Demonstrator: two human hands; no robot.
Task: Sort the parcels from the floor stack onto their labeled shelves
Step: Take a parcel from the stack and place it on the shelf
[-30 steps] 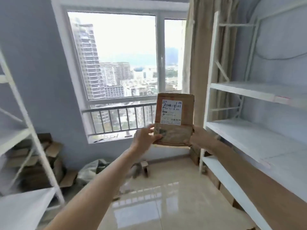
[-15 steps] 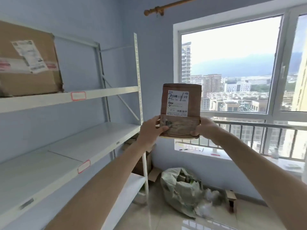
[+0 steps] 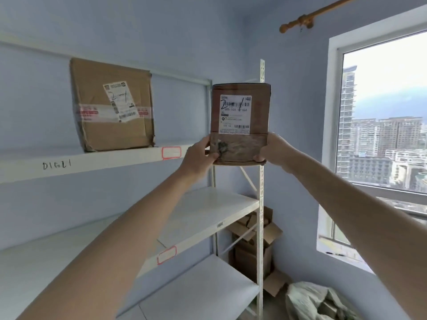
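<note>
— While the white shelving unit [image 3: 129, 158] is being brought squarely into view, what is being noticed about the change?

— The window [image 3: 381, 125], which was being faced 1 second ago, is now being pushed to the right edge, and the rack is being given most of the frame. A turn toward the shelves is being completed, it is judged.

— What is being shown on the rack?

— A large parcel [image 3: 111, 105] is being kept on the upper shelf, with "2" and "1" being displayed in pen on its label. Handwriting reading roughly "D1G21" is being carried on that shelf's front edge, and a red-bordered tag [image 3: 171, 152] is being seen further along; its text cannot be read.

— And the parcel being sorted?

— The small brown parcel [image 3: 240, 123] is being held upright in the air, level with that upper shelf and in front of the rack's right post, not resting on anything. "2" and "1" are being shown on its label too, so the upper shelf is being judged the likely destination.

— How is it being gripped?

— Its lower left edge is being pinched by the left hand [image 3: 199, 158], and its lower right corner is being clasped by the right hand [image 3: 275, 150].
</note>
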